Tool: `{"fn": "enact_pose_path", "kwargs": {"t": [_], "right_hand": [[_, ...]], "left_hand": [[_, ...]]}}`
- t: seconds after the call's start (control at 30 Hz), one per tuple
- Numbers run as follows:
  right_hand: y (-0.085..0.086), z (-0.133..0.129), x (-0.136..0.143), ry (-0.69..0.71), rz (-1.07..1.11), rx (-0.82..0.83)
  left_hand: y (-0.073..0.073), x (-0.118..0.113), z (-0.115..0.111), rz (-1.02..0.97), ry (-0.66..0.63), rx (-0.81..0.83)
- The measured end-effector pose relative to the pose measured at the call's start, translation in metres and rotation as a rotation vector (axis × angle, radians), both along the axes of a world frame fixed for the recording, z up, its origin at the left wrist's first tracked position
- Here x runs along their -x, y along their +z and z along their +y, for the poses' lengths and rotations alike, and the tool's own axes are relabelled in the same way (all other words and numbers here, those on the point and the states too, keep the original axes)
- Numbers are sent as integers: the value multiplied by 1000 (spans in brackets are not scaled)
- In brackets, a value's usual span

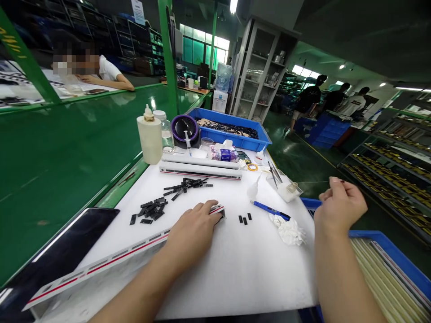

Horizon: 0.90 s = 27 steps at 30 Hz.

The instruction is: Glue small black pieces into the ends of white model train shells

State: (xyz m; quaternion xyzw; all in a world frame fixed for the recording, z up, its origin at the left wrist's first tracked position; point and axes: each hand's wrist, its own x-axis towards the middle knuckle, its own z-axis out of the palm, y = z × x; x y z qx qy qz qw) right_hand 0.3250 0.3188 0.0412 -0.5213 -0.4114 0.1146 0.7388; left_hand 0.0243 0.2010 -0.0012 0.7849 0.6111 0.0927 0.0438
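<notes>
A long white strip [126, 255] with a red line and dark slots runs from the lower left to the table's middle. My left hand [198, 229] grips it near its far end, fingers bent over the top. Raised off the table at the right, my right hand [341, 204] has its thumb and fingers pinched; a tiny dark bit shows at the fingertips, too small to name. Several small black pieces [245, 220] lie right of my left hand. Two piles of black pieces [153, 210] sit left of it, beyond the strip.
Behind stand a glue bottle [150, 140], more white strips [200, 170] and a blue bin [232, 130]. A blue pen [270, 209] and crumpled tissue [291, 231] lie right. A dark panel [77, 242] borders the left edge. Another person sits across at the far left.
</notes>
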Motion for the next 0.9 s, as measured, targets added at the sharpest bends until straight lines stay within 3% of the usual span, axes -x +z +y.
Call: {"fn": "enact_pose_path", "kwargs": {"t": [0.1, 0.17, 0.27, 0.47, 0.7, 0.8, 0.9], "right_hand": [[-7, -30, 48, 340, 290, 61], [-21, -48, 79, 526, 286, 165], [-42, -67, 109, 642, 129, 246], [-52, -77, 122, 661, -186, 277], [-60, -70, 126, 668, -221, 305], [-54, -74, 124, 674, -149, 300], [-36, -73, 107, 577, -53, 153]], "left_hand": [[1, -1, -2, 9, 1, -2], [3, -2, -3, 13, 3, 7], [6, -3, -4, 7, 9, 30], [9, -4, -4, 4, 13, 48], [6, -3, -4, 7, 4, 37], [5, -2, -4, 3, 2, 32], [3, -1, -3, -7, 2, 35]]}}
